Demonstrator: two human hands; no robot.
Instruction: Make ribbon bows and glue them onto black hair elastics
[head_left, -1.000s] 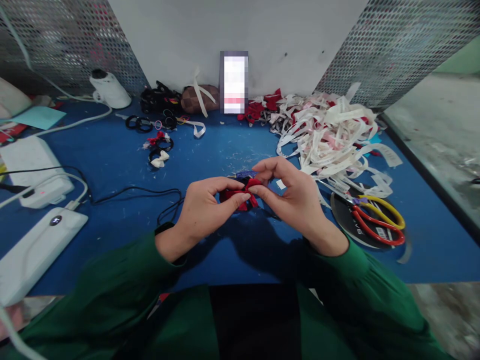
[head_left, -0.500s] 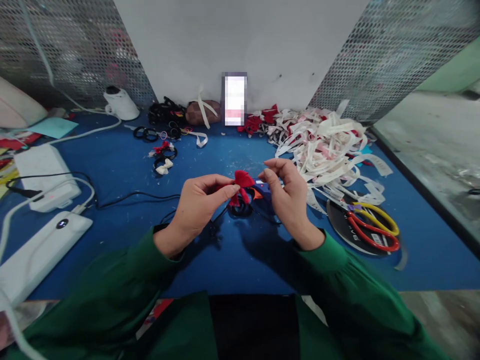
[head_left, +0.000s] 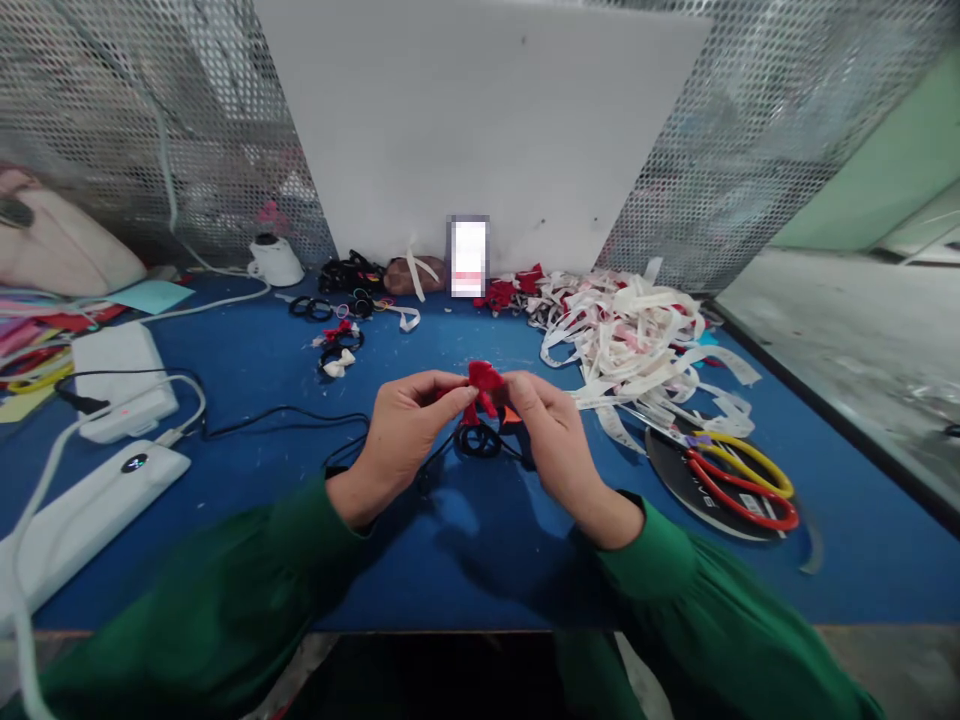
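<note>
A small red fabric bow (head_left: 484, 385) with a black hair-tie loop (head_left: 478, 440) hanging under it is held above the blue table (head_left: 247, 345). My left hand (head_left: 405, 430) pinches the bow's left side with thumb and forefinger. My right hand (head_left: 551, 435) pinches its right side, fingers closed on the fabric. Both arms wear green sleeves. An orange and blue object lies partly hidden behind my right hand.
A heap of white ribbon strips (head_left: 637, 335) lies to the right. Red and yellow scissors (head_left: 739, 475) rest on a black disc. Finished bows and hair ties (head_left: 337, 345) lie further back, white chargers (head_left: 120, 385) with cables at left. Mesh panels and a white board stand behind.
My right hand, which had let go and drawn a little away, has come back onto the bow. The view has tilted up, so the table's back shows more.
</note>
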